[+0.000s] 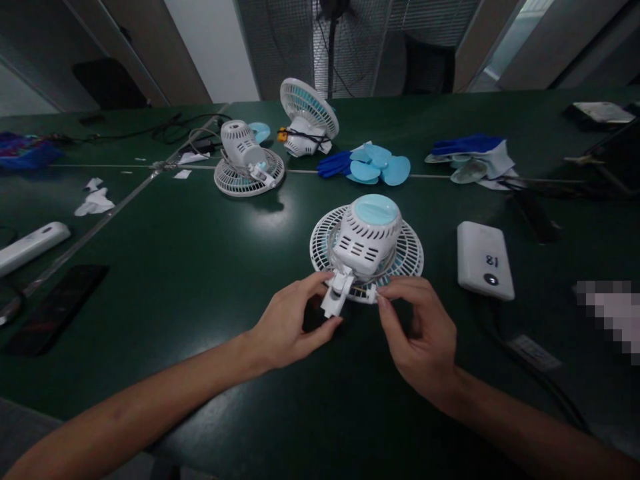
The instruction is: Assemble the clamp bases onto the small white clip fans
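A small white fan (367, 233) lies face down on the dark green table, its light blue motor cap turned up and its round grille underneath. My left hand (300, 317) has its thumb and fingers around the white clip bracket (337, 291) at the fan's near side. Just right of the bracket, my right hand (417, 330) pinches a small white plastic piece (371, 293) between thumb and forefinger, over the grille's near rim. How that piece joins the fan, if at all, I cannot tell.
Behind stand another face-down fan (245, 157) and an upright-tilted fan (307, 120). Light blue fan blades (380, 165) lie near blue-and-white gloves (473, 159). A white power bank (484, 260) sits at right, a black phone (55, 307) at left, with cables and paper scraps about.
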